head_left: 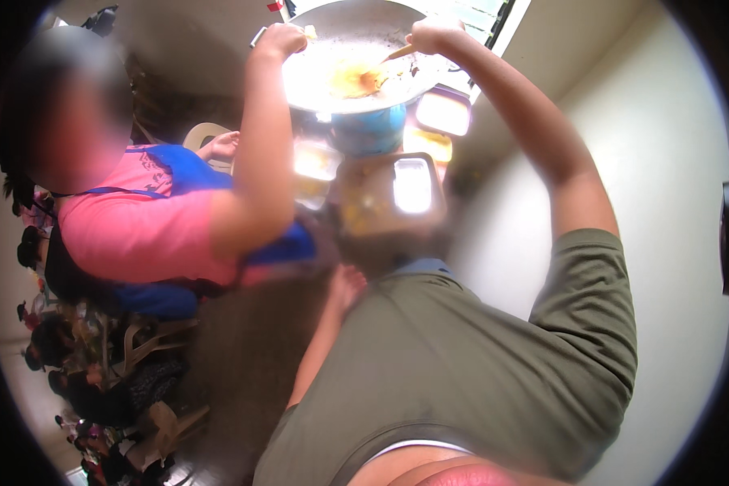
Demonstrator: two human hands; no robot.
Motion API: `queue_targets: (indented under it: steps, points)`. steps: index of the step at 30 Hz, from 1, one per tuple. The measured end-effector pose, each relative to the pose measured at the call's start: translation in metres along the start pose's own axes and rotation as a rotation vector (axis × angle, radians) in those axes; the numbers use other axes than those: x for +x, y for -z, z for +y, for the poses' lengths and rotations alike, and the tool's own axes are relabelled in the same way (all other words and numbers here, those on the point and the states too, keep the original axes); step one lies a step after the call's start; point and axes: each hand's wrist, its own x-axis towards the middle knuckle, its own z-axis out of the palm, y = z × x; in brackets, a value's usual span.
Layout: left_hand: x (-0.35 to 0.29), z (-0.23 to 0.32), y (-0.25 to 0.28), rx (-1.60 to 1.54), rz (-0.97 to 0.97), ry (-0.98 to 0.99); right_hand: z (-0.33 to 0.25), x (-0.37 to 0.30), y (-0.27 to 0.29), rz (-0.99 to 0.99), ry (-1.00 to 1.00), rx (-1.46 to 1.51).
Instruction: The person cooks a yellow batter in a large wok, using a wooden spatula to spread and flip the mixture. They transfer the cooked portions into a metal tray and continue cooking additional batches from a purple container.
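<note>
My right hand [436, 36] reaches far forward, its fingers wrapped round the handle of a wooden spatula [400, 53]. The spatula's lower end is in orange-yellow food [356, 79] in a wide, pale metal wok [320, 93]. Low beside my waist, my left hand [348, 285] hangs blurred, away from the wok; its fingers are not clear. At the wok's left rim, a co-worker's closed hand [279, 40] holds a small pale yellow piece over the pan. Under the wok shows a round blue object [368, 131].
A brown tray-like container [368, 219] lies nearer me, below the wok. Plastic tubs [444, 111] sit to its right, with a clear container [314, 166] to its left. The co-worker in a blue apron [287, 247] stands close at my left. A white wall [640, 202] runs along my right.
</note>
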Motion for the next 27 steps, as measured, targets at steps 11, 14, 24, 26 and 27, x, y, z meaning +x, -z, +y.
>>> queue_targets:
  steps: [11, 14, 24, 26, 27]
  points:
    - [0.029, -0.017, -0.073, -0.034, 0.007, -0.094, 0.012, 0.011, -0.019, -0.092, 0.072, -0.114]
    - [0.032, -0.018, -0.079, -0.058, 0.036, -0.127, 0.014, 0.013, -0.014, 0.017, 0.134, -0.111]
    - [0.034, -0.016, -0.107, 0.005, 0.038, -0.131, 0.042, 0.006, -0.025, -0.039, 0.082, 0.054]
    - [0.036, -0.015, -0.107, 0.016, 0.039, -0.125, 0.039, 0.004, -0.027, -0.049, 0.093, 0.027]
    - [0.038, -0.015, -0.106, 0.021, 0.045, -0.123, 0.035, 0.006, -0.029, -0.038, 0.091, -0.008]
